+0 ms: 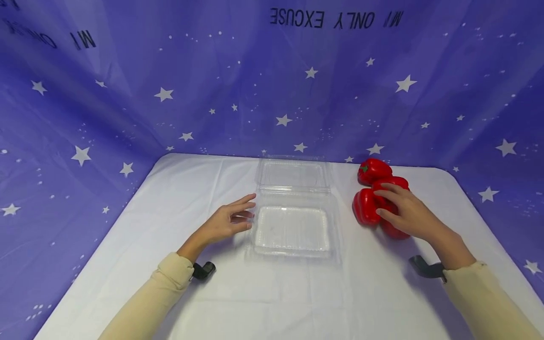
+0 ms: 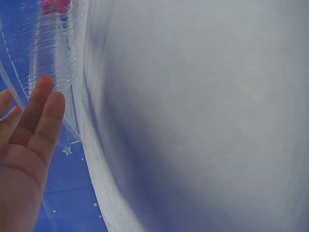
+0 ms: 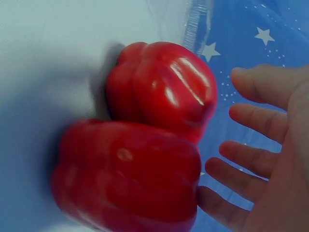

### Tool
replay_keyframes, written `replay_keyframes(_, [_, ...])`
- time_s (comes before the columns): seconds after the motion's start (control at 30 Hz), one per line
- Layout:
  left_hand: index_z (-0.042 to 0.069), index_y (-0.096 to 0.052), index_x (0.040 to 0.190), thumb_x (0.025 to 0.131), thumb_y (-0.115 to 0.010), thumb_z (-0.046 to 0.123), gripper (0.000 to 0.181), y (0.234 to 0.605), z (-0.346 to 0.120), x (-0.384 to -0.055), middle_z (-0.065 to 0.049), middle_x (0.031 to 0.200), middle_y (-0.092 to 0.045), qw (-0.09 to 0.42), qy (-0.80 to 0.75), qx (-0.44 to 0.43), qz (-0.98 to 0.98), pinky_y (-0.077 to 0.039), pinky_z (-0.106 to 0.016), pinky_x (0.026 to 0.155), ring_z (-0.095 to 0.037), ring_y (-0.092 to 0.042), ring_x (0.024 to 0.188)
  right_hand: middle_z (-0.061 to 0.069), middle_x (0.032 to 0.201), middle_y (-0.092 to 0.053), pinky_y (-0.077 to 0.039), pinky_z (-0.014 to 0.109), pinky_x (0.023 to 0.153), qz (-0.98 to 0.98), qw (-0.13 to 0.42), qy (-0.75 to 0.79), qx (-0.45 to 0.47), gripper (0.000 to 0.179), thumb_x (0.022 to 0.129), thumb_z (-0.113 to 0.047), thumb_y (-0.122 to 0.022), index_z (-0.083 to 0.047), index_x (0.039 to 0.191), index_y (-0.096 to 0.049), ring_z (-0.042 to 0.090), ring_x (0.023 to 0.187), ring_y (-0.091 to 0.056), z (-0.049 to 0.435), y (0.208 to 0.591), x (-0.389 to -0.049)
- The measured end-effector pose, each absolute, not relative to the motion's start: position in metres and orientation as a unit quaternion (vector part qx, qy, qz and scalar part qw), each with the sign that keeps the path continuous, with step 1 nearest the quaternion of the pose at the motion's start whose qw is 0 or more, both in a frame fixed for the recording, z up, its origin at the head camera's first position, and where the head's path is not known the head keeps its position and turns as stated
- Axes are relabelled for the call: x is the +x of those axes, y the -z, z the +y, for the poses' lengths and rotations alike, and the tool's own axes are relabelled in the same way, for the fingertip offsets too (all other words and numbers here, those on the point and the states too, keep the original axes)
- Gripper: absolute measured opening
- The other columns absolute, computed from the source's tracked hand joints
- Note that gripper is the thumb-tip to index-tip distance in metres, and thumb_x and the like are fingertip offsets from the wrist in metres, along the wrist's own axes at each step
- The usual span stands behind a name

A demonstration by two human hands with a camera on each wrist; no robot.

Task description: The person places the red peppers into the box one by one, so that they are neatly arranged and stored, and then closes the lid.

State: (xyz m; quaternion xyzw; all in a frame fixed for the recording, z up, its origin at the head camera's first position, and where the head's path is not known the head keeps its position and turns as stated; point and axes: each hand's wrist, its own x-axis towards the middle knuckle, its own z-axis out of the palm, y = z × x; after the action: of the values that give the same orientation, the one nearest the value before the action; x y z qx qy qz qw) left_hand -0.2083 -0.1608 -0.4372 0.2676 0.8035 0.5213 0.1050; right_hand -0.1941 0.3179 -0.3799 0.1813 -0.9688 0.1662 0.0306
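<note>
Four glossy red bell peppers sit clustered at the far right of the surface, their skins smooth, lobed and bright with highlights; the farthest pepper shows a green stem. The right hand reaches over the nearer ones with its fingers spread and lightly bent, its grip loose and holding nothing. In the right wrist view two peppers lie against each other, and the lowest finger is at the edge of one; whether it touches cannot be told.

Left of the peppers lies a clear, thin plastic clamshell container, unfolded flat: its ridged lid stretches toward the far edge, and its rectangular base lies nearer, with white cloth showing through its floor. The left hand is beside the base's left rim, fingers extended, its grip slack with nothing in it; contact with the plastic is unclear.

A strip of softly creased white cloth separates the container from the peppers, and more spreads between the beige sleeves. The surface's far edge meets a purple-blue curtain printed with white stars and black lettering.
</note>
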Motion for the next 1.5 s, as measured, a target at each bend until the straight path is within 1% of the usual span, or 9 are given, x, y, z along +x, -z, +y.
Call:
replay_keyframes(0.23, [-0.005,-0.046,0.144,0.089,-0.070,0.006,0.061,0.437,-0.160,-0.208,-0.012,0.163,-0.031,0.099,-0.509,0.264,0.813,-0.054,-0.045,0.105,-0.037,-0.061,0.125,0.028,0.143,-0.044,-0.046,0.074,0.096,-0.974,0.043,-0.135,0.178,0.067,0.080,-0.016,-0.079,0.000,0.139,-0.051,0.051,0.128,-0.043,0.314,0.387,-0.198])
replay_keyframes(0.6, [-0.006,-0.046,0.144,0.090,-0.070,0.007,0.060,0.436,-0.161,-0.206,-0.014,0.163,-0.031,0.095,-0.500,0.270,0.817,-0.053,-0.049,0.105,-0.039,-0.060,0.125,0.028,0.135,-0.055,-0.046,0.074,0.095,-0.973,0.093,-0.086,0.192,0.063,0.081,-0.021,-0.078,0.002,0.135,-0.055,0.050,0.122,-0.051,0.298,0.402,-0.203])
replay_keyframes(0.73, [-0.006,-0.046,0.144,0.090,-0.070,0.006,0.060,0.436,-0.161,-0.206,-0.014,0.163,-0.031,0.094,-0.499,0.271,0.817,-0.052,-0.051,0.105,-0.039,-0.060,0.125,0.027,0.134,-0.055,-0.049,0.071,0.094,-0.971,0.105,-0.095,0.195,0.062,0.081,-0.020,-0.078,0.002,0.134,-0.055,0.049,0.122,-0.050,0.296,0.403,-0.204])
replay_keyframes(0.87, [-0.005,-0.047,0.144,0.090,-0.069,0.006,0.059,0.435,-0.160,-0.207,-0.014,0.163,-0.030,0.091,-0.500,0.275,0.816,-0.052,-0.053,0.105,-0.040,-0.059,0.125,0.027,0.138,-0.051,-0.048,0.070,0.097,-0.972,0.097,-0.107,0.185,0.067,0.079,-0.020,-0.081,0.003,0.135,-0.053,0.050,0.126,-0.048,0.293,0.404,-0.207])
replay_keyframes(0.93, [-0.005,-0.047,0.144,0.090,-0.069,0.006,0.059,0.435,-0.161,-0.207,-0.015,0.163,-0.030,0.091,-0.499,0.276,0.816,-0.051,-0.053,0.105,-0.040,-0.059,0.126,0.027,0.140,-0.049,-0.046,0.071,0.099,-0.973,0.092,-0.113,0.178,0.070,0.077,-0.020,-0.083,0.003,0.135,-0.052,0.051,0.127,-0.047,0.291,0.405,-0.209])
replay_keyframes(1.1, [-0.005,-0.047,0.144,0.091,-0.069,0.008,0.059,0.436,-0.162,-0.206,-0.015,0.163,-0.031,0.090,-0.497,0.276,0.818,-0.052,-0.054,0.105,-0.039,-0.059,0.126,0.027,0.138,-0.050,-0.047,0.071,0.098,-0.976,0.090,-0.120,0.160,0.073,0.073,-0.018,-0.087,0.000,0.133,-0.050,0.051,0.124,-0.049,0.286,0.409,-0.212])
replay_keyframes(1.2, [-0.005,-0.047,0.144,0.091,-0.069,0.008,0.059,0.435,-0.162,-0.207,-0.014,0.163,-0.031,0.088,-0.495,0.276,0.819,-0.052,-0.052,0.105,-0.038,-0.059,0.126,0.025,0.137,-0.051,-0.048,0.071,0.097,-0.975,0.088,-0.129,0.160,0.078,0.071,-0.017,-0.087,-0.002,0.137,-0.048,0.049,0.123,-0.050,0.284,0.410,-0.212])
replay_keyframes(1.33, [-0.004,-0.047,0.144,0.090,-0.070,0.008,0.059,0.434,-0.162,-0.207,-0.013,0.163,-0.031,0.089,-0.490,0.275,0.822,-0.052,-0.050,0.106,-0.038,-0.059,0.127,0.022,0.140,-0.050,-0.049,0.070,0.096,-0.968,0.077,-0.148,0.185,0.081,0.071,-0.019,-0.088,-0.009,0.142,-0.049,0.045,0.127,-0.048,0.282,0.414,-0.207])
replay_keyframes(1.5, [-0.005,-0.048,0.143,0.090,-0.070,0.009,0.059,0.435,-0.164,-0.207,-0.013,0.163,-0.032,0.086,-0.483,0.277,0.826,-0.051,-0.051,0.107,-0.037,-0.059,0.127,0.020,0.141,-0.050,-0.053,0.068,0.091,-0.963,0.073,-0.143,0.218,0.078,0.070,-0.019,-0.089,-0.016,0.140,-0.054,0.044,0.129,-0.045,0.282,0.415,-0.194])
